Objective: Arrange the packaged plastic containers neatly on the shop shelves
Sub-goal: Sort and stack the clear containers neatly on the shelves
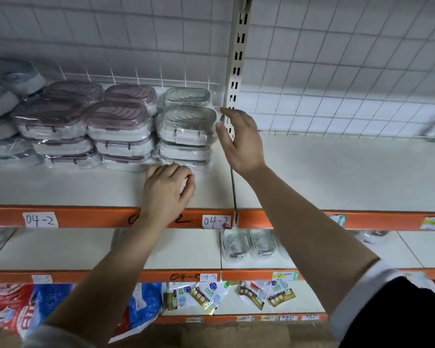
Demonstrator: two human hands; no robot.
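Where the shrink-wrapped containers (186, 126) stood stacked at centre frame on the upper shelf (312, 172), the right hand (239, 139) lay open, fingers straight against the stack's right side. The left hand (167, 189) sat at its foot with fingers curled; whether it pinched the film could not be told. The boxes looked light and stiff, their wrap slick, so palms on opposite sides would likely hold better than fingertips. Paper tags (40, 219) on the orange shelf edge (86, 217) read "04-2"; a lower tag (208, 277) read "04-5".
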